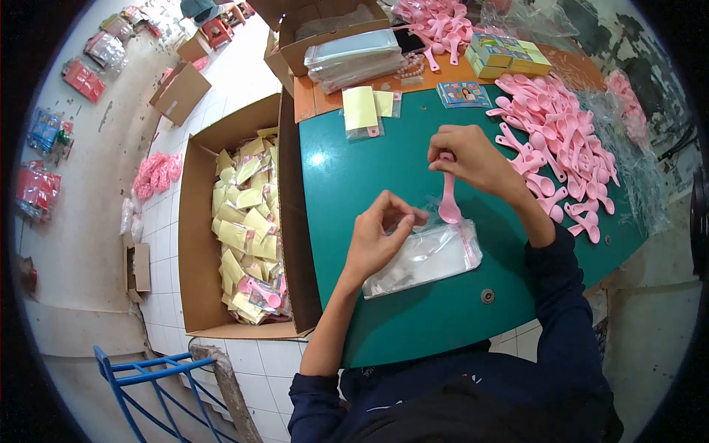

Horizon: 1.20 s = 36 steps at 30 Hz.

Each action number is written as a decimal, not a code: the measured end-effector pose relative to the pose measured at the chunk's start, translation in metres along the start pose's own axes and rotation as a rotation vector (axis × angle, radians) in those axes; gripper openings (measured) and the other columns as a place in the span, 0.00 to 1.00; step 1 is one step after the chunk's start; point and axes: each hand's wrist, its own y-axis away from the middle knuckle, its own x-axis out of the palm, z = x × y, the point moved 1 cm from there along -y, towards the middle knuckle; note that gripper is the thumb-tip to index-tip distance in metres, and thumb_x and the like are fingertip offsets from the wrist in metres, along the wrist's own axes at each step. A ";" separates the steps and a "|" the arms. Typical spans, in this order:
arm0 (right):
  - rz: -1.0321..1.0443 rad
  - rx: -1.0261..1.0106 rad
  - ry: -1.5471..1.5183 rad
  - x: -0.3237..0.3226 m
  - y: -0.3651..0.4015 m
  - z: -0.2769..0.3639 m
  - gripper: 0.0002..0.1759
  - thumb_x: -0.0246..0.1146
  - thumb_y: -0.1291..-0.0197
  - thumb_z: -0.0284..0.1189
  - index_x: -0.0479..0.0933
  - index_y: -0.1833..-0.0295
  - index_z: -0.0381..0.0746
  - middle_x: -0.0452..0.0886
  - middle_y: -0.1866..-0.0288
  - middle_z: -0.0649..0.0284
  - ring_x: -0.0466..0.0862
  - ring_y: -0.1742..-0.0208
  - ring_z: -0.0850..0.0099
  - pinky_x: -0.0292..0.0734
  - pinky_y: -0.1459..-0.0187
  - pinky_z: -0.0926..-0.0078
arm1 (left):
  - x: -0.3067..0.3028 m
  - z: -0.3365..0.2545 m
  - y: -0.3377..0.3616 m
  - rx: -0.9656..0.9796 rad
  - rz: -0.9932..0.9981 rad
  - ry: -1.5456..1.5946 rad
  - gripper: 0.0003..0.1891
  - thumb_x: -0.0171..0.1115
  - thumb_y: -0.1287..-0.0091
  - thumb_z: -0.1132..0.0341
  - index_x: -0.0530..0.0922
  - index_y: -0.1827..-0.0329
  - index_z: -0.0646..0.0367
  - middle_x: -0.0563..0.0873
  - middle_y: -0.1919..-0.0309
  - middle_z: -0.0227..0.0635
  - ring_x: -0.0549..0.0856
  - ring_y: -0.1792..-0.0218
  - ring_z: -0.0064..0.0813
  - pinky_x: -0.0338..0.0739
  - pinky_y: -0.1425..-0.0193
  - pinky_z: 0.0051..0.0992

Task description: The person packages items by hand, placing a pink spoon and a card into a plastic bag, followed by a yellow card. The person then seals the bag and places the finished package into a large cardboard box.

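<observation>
My right hand [476,161] is closed on the handle end of a pink spoon [449,201], which hangs bowl down. The spoon's bowl is right at the upper edge of a stack of clear plastic bags [425,260] on the green table. My left hand [380,235] pinches thin clear film at the bags' upper left edge, thumb and fingertips together. Right of my right hand lies a large heap of pink spoons [557,133]. Near it is a small pile of blue printed cards [463,94].
Left of the table stands a deep cardboard box [193,244] of packed bags with yellow cards. Two packed pieces with yellow cards [360,109] lie on the green table [332,188]. Farther back are stacked clear bags [354,59], yellow card boxes [502,55] and an open carton [288,52].
</observation>
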 end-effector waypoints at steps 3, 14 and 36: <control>-0.153 0.033 -0.023 -0.012 0.001 0.008 0.08 0.68 0.54 0.24 0.80 0.66 0.34 0.77 0.73 0.63 0.76 0.73 0.76 0.70 0.70 0.79 | -0.008 -0.006 0.002 -0.126 -0.029 0.195 0.08 0.56 0.34 0.74 0.66 0.57 0.62 0.85 0.61 0.46 0.85 0.58 0.28 0.80 0.58 0.22; -0.642 0.039 -0.189 -0.023 0.008 0.049 0.06 0.68 0.50 0.22 0.80 0.65 0.33 0.78 0.70 0.67 0.75 0.71 0.82 0.72 0.68 0.86 | -0.012 -0.015 0.001 -0.239 -0.114 0.287 0.16 0.64 0.39 0.73 0.71 0.50 0.63 0.86 0.61 0.47 0.85 0.60 0.27 0.81 0.58 0.23; -0.558 0.051 -0.282 -0.002 0.006 0.047 0.06 0.68 0.50 0.24 0.80 0.66 0.35 0.80 0.70 0.64 0.78 0.69 0.81 0.75 0.68 0.84 | -0.015 -0.022 0.003 -0.271 -0.116 0.257 0.25 0.65 0.40 0.71 0.68 0.39 0.62 0.85 0.58 0.40 0.84 0.60 0.21 0.79 0.59 0.20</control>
